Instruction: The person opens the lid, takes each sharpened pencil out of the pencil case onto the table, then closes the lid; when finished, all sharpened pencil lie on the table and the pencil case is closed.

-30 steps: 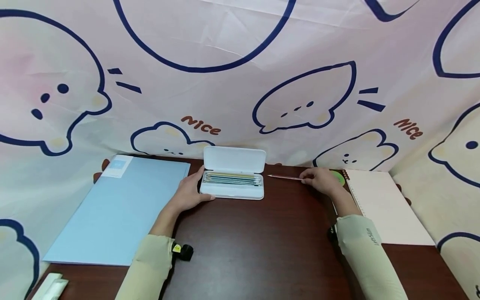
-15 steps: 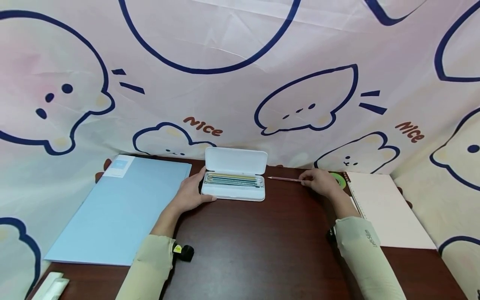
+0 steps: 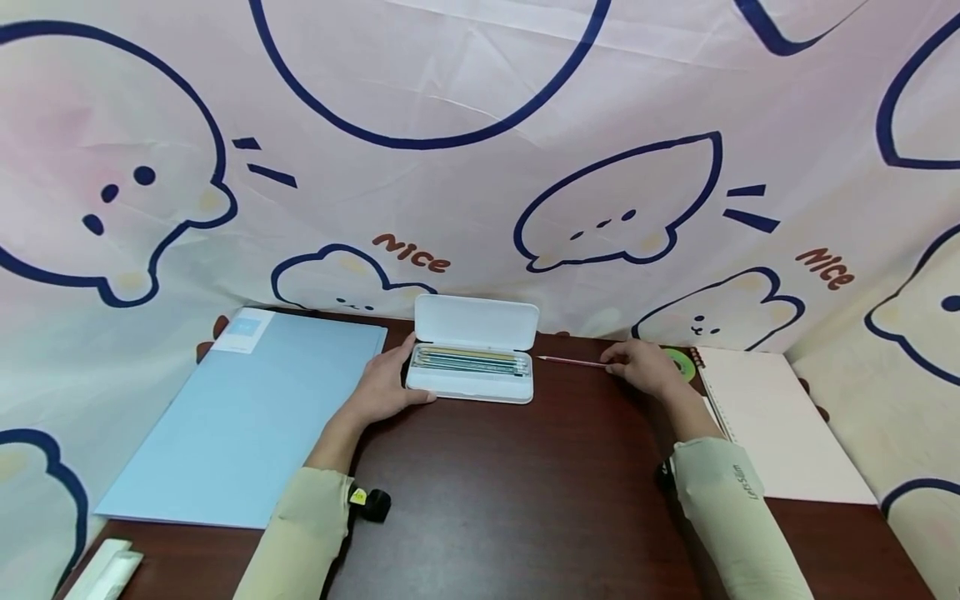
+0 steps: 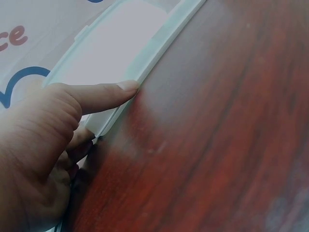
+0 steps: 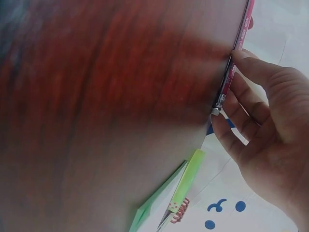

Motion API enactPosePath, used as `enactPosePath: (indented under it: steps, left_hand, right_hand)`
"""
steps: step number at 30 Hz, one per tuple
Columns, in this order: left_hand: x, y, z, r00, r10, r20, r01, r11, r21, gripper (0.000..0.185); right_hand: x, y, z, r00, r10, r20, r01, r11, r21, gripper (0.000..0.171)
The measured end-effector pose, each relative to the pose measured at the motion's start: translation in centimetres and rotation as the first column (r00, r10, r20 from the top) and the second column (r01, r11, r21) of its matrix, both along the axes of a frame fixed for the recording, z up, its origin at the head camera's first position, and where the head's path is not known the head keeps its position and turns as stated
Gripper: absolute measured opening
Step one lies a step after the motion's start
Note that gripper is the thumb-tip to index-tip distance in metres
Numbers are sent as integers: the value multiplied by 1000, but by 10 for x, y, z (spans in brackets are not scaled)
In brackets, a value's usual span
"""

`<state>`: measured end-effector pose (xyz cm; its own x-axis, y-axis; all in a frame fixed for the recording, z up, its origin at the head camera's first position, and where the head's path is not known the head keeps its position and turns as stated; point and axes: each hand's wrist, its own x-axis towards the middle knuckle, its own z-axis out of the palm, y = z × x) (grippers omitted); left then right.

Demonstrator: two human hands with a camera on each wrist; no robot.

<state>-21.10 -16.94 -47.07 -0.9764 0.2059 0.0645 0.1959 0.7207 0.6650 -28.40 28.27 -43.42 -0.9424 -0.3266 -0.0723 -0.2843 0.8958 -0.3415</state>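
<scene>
Pointing toward the open white pencil case (image 3: 469, 388), a pink pencil (image 3: 572, 362) sits just right of it, pinched near its blunt end by the right hand (image 3: 642, 365). The left hand (image 3: 382, 388) grips the case's left end, thumb at the front edge. Green and yellow pencils (image 3: 471, 362) lie inside the case. Left of the case, on the table (image 3: 510, 492), is a blue folder (image 3: 255, 425); well to its right, a spiral notebook (image 3: 783, 429).

Your left forearm (image 3: 294, 533) and right forearm (image 3: 731, 508) both reach forward, hands well apart. Your left hand (image 3: 381, 388) grips, left thumb (image 4: 104, 96) straight and pointing inward, other fingers partly hidden. Your right hand (image 3: 641, 365) pinches, right thumb (image 5: 263, 70) extended, lower fingers bent.
</scene>
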Motion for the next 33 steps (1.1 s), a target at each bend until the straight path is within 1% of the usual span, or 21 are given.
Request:
enactPosePath:
  steps: [4,7,12,16,19,21,24,27,33]
  left_hand:
    - [-1,1,0,1000,2,2,-2,1000,-4,112]
    - [-1,2,-1,1000,4,12,-4,1000,4,113]
    - [-1,2,-1,1000,3,10,-3,1000,3,113]
    - [-1,0,-1,1000,-1,-3,1,1000,1,112]
    - [-1,0,-1,1000,-1,-6,1,1000,-2,112]
    - [-1,0,-1,1000,2,-2,-2,1000,-4,113]
    - [-1,1,-1,1000,8,8,-8,1000,-5,113]
    - [-1,1,-1,1000,12,13,-12,1000,-9,113]
    - [-1,1,-1,1000,20,23,-19,1000,-12,113]
  right_hand:
    - [1,1,0,1000,-14,-2,14,1000,-2,15]
    - [4,4,1,1000,-28,-12,27,999,-29,18]
    - [10,6,4,998,-52,-28,48,992,-120,24]
    - [17,-1,8,997,-69,-36,60,977,-205,28]
    - [25,-13,11,996,-81,-41,67,960,-271,28]
    - [28,-24,13,996,-69,-49,52,955,-293,28]
    - [30,-39,16,998,-28,-56,11,954,-298,25]
    - [30,-56,18,999,16,-44,-28,956,-293,24]
    - [30,-94,16,998,58,0,-56,961,-270,22]
